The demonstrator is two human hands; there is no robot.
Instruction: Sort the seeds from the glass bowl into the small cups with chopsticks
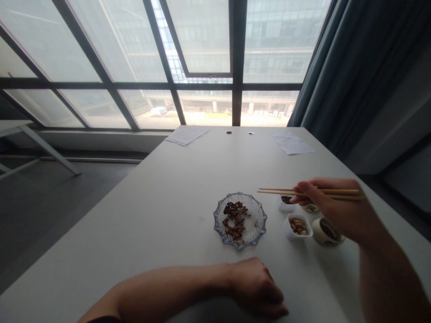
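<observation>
Paper sheets (187, 135) before large windows (202, 38); dark blue curtain (340, 58) right; side table (50, 150) far left.

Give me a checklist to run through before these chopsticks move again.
1. Chopsticks gripped in the right hand: ok.
2. Nothing pinched between their tips: ok, none seen.
3. Left hand out of the glass dish: ok, curled in front of it.
4. Brown pieces inside the dish: ok.
5. Front white cup upright: ok.
6. Rear white cup fully visible: not ok, fingers partly cover it.

slim tan chopsticks (281, 189) lie nearly level in the right hand (332, 206), tips close together, pointing left
</observation>
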